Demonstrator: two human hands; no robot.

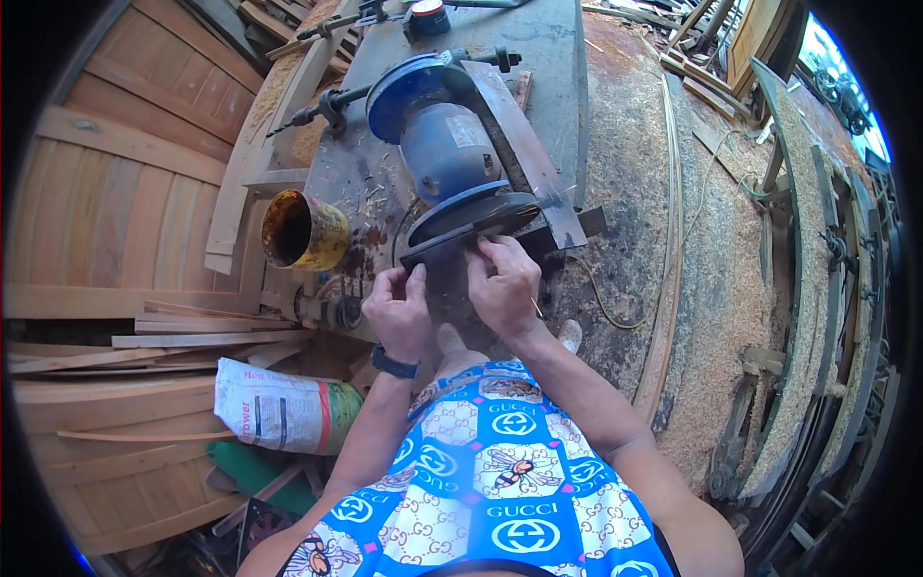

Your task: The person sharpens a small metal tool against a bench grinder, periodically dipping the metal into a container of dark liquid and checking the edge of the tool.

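Observation:
A long, dark, flat metal blade (440, 245) lies between my two hands, its far edge up against the near grinding wheel (481, 213) of a blue bench grinder (444, 144). My left hand (396, 313), a dark watch on its wrist, pinches the blade near its left end, with the thumb on top. Farther right, my right hand (505, 281) is closed on it right by the wheel, its fingers bent. The hands partly cover the blade's near side. Whether the wheel is spinning cannot be told.
The grinder is on a grey metal table (567, 58), with a flat bar (529, 144) along its right side. A stained yellow can (332, 236) stands at left. Below it are wood strips (212, 325) and a white sack (279, 409). Sawdust and a thin cable (615, 322) lie at right.

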